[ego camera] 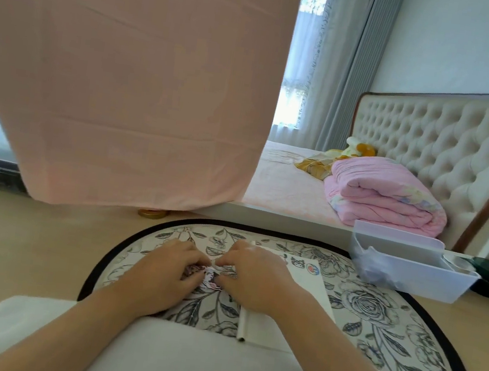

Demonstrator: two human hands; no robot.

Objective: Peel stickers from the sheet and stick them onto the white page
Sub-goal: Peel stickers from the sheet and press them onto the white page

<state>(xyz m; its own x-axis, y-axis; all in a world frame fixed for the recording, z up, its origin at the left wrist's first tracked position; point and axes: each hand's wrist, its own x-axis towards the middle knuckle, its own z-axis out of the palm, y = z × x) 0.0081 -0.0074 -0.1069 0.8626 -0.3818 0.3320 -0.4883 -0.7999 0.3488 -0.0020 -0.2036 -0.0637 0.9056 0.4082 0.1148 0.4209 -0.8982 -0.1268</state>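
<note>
**Both hands on the sticker sheet, on the flowered mat**

Off to the right of my fingers and farther away stands a pale, see-through plastic bin [411, 282]. It is divided inside: the near-left part holds something crumpled and clear, like plastic wrap, while what the narrow right part holds I cannot make out.

The sticker sheet [208, 275] lies between my two hands, on the floral mat [375, 317]. Only a small patch of it shows, pink and white with dark outlines, and the rest is covered by my fingers. My left hand [162, 271] has its fingers curled down over the sheet's left side, holding it. My right hand [255, 278] meets it from the other side, thumb and forefinger pinched together at the sheet's upper edge.

The white page [308, 288] lies under my right hand and wrist and runs on past my fingertips. Two stickers sit at its far end, just right of my right knuckles: a dark cartoon figure [299, 263] and a round blue-and-red one [313, 269] beside it. Any lettering on them is too small to read.

Beyond my left fingers, a gold lid [153, 213] rests on the floor.
</note>
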